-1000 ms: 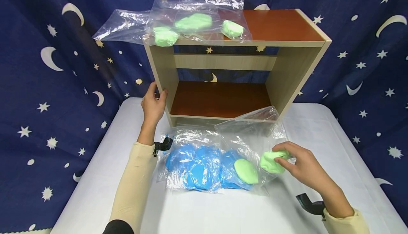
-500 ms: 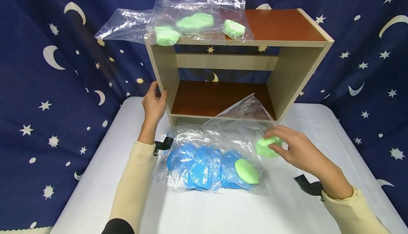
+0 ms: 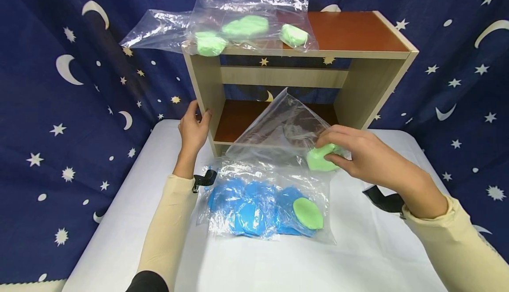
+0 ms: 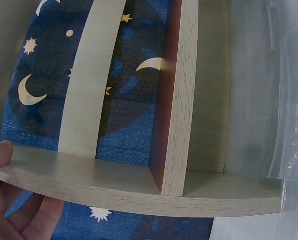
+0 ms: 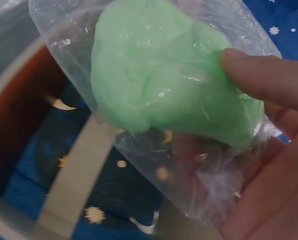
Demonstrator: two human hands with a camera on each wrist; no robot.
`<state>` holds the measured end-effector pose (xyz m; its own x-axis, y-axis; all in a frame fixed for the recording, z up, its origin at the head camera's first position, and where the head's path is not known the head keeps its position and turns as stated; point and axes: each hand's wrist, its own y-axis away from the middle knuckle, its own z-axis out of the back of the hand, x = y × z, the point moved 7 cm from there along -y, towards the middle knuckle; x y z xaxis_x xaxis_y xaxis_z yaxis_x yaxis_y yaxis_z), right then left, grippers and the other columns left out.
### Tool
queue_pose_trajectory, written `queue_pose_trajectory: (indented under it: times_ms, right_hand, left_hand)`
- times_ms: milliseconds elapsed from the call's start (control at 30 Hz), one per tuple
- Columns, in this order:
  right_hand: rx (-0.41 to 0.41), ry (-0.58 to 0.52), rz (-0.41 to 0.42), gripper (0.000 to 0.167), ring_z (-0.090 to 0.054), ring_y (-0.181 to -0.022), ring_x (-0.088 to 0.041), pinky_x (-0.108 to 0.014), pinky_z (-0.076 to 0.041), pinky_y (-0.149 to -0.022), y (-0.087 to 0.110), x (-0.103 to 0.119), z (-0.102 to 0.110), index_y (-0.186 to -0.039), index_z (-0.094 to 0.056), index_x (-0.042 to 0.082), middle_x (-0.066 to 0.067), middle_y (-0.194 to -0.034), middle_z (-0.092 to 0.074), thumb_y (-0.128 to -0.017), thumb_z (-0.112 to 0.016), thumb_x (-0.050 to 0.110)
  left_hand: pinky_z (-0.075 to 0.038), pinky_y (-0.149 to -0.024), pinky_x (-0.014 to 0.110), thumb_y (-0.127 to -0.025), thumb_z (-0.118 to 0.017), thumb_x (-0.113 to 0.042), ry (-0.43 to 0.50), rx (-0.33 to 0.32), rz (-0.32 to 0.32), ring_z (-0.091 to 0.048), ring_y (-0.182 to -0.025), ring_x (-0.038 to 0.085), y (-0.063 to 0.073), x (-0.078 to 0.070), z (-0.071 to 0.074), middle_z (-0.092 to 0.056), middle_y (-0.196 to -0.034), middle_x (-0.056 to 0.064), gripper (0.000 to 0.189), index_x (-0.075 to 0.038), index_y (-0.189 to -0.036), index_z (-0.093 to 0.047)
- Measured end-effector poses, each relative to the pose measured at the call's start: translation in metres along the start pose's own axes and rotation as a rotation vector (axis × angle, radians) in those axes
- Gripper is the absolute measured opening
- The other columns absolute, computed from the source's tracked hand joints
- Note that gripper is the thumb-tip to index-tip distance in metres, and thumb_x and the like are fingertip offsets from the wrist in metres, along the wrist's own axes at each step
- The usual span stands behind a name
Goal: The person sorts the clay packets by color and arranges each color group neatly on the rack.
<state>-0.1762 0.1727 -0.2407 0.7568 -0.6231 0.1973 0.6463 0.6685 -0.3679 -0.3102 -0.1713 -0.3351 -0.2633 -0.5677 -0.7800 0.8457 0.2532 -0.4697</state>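
Note:
My right hand [image 3: 362,157] pinches a clear plastic bag [image 3: 274,122] with a pale green, clay-like lump [image 3: 318,158] inside. The bag's loose end fans up and left, overlapping the shelf opening in the head view. In the right wrist view the thumb presses the wrapped green lump [image 5: 149,80] through the film, with the other fingers behind it. My left hand [image 3: 192,132] grips the left side panel of a small wooden shelf unit [image 3: 377,91]. In the left wrist view, the thumb lies on the panel's inner side [image 4: 123,192] and the fingers curl beneath its edge.
On the shelf's reddish top [image 3: 354,31] lie several clear bags with green lumps [image 3: 245,27]. Before the shelf, bags of blue pieces [image 3: 248,214] and a flat green piece [image 3: 308,213] rest on the white table [image 3: 254,265]. A star-patterned curtain [image 3: 457,106] surrounds it.
My right hand has lifted the bagged green lump up and to the left, from above the table's right part toward the shelf opening. The left hand keeps its hold on the panel.

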Motion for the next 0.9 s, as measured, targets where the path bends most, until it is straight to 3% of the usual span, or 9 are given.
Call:
queue_pose_trajectory:
  times_ms: [300, 467, 600, 733, 900]
  right_hand:
    - [0.019, -0.002, 0.06, 0.042, -0.062, -0.093, -0.011, -0.034, -0.059, -0.076, -0.036, 0.016, 0.026, -0.109, -0.068, 0.015, 0.003, -0.108, -0.068, -0.074, -0.08, -0.007]
    - [0.013, -0.013, 0.076, 0.039, -0.058, -0.094, -0.01, -0.029, -0.053, -0.078, -0.05, 0.02, 0.034, -0.111, -0.067, 0.014, 0.003, -0.108, -0.066, -0.079, -0.074, -0.005]
    - [-0.041, -0.028, 0.099, 0.039, -0.056, -0.097, -0.012, -0.018, -0.047, -0.082, -0.061, 0.024, 0.045, -0.114, -0.065, 0.01, -0.003, -0.111, -0.064, -0.079, -0.075, -0.005]
    - [-0.087, -0.074, 0.041, 0.049, -0.052, -0.09, -0.011, -0.01, -0.04, -0.077, -0.071, 0.022, 0.062, -0.125, -0.061, 0.007, -0.007, -0.116, -0.064, -0.08, -0.078, -0.002]
    - [-0.153, -0.252, -0.054, 0.057, -0.047, -0.072, -0.01, -0.015, -0.04, -0.063, -0.083, 0.004, 0.084, -0.137, -0.056, 0.008, 0.0, -0.123, -0.062, -0.084, -0.074, -0.001]
  left_hand:
    - [-0.042, -0.1, 0.055, -0.095, -0.063, -0.025, 0.003, -0.001, 0.004, -0.072, -0.102, 0.034, -0.001, 0.001, 0.0, -0.069, -0.125, 0.015, 0.037, -0.012, -0.129, -0.06]
    - [-0.041, -0.1, 0.056, -0.095, -0.063, -0.025, -0.013, 0.004, 0.003, -0.073, -0.098, 0.035, -0.001, 0.0, 0.0, -0.07, -0.12, 0.017, 0.037, -0.011, -0.129, -0.06]
    - [-0.039, -0.099, 0.058, -0.094, -0.061, -0.022, -0.043, 0.01, 0.01, -0.07, -0.096, 0.036, -0.002, 0.001, 0.0, -0.072, -0.11, 0.018, 0.036, -0.011, -0.128, -0.059]
    - [-0.04, -0.098, 0.058, -0.094, -0.062, -0.023, -0.049, 0.005, -0.013, -0.07, -0.097, 0.036, -0.003, 0.001, -0.001, -0.071, -0.11, 0.018, 0.037, -0.011, -0.128, -0.06]
    - [-0.04, -0.1, 0.056, -0.095, -0.063, -0.023, -0.02, 0.002, -0.032, -0.073, -0.1, 0.035, -0.002, -0.001, 0.0, -0.07, -0.121, 0.016, 0.036, -0.01, -0.128, -0.06]
